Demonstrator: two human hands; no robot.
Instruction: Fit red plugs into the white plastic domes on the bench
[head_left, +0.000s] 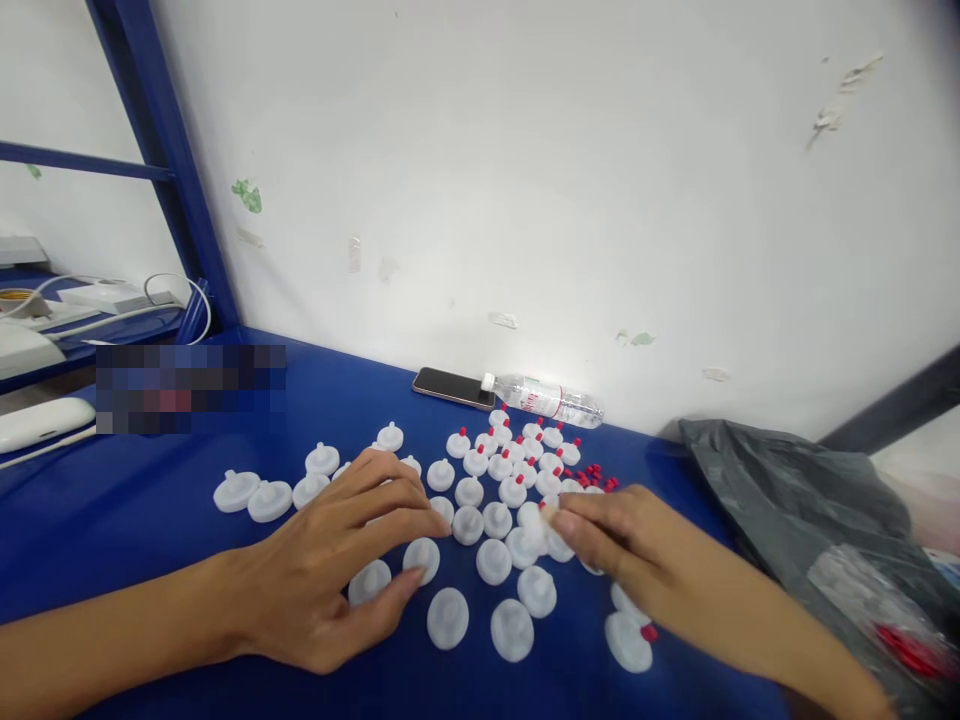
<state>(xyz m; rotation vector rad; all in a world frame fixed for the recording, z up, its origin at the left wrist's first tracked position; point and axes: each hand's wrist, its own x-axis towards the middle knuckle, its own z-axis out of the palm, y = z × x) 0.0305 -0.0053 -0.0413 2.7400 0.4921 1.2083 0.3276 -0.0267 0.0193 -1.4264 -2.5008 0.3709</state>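
Several white round plastic discs (512, 628) with short stems lie spread over a blue table (135, 510). Those at the back (513, 490) carry small red caps; loose red caps (592, 475) lie beside them. My left hand (330, 570) rests over the discs, fingers stretched out, thumb touching one disc (422, 556). My right hand (622, 545) has its fingers drawn together, tips at a disc (534, 519) in the middle of the spread; what they pinch is too small to name.
A dark phone (452, 387) and a lying clear water bottle (546, 399) sit against the white wall. A grey plastic bag (795, 500) with more parts lies at the right. Blue shelf posts (169, 150) and white devices (45, 420) stand at the left.
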